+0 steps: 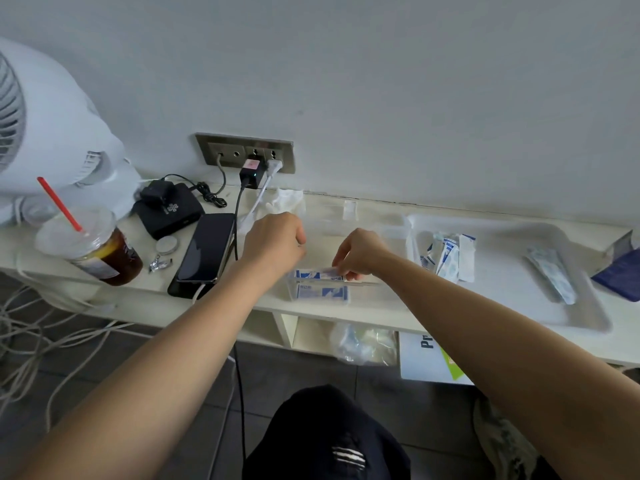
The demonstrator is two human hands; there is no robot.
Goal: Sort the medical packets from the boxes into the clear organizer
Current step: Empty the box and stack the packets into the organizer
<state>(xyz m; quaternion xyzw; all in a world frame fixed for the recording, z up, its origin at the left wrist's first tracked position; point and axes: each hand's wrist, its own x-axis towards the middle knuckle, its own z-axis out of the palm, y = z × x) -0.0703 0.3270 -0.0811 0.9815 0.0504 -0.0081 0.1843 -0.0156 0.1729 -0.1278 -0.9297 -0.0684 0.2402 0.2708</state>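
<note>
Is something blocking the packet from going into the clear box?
Nothing visible does. The right hand pinches the packet right over the clear organizer. Other packets already lie inside, and the left hand is off to the left.

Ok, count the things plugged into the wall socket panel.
3: a grey cable plug at the left, a black charger in the middle, a white plug at the right. None seems hidden.

Phone [207,247] close left of organizer [346,220], tray [585,317] tight right, front approach open
</note>
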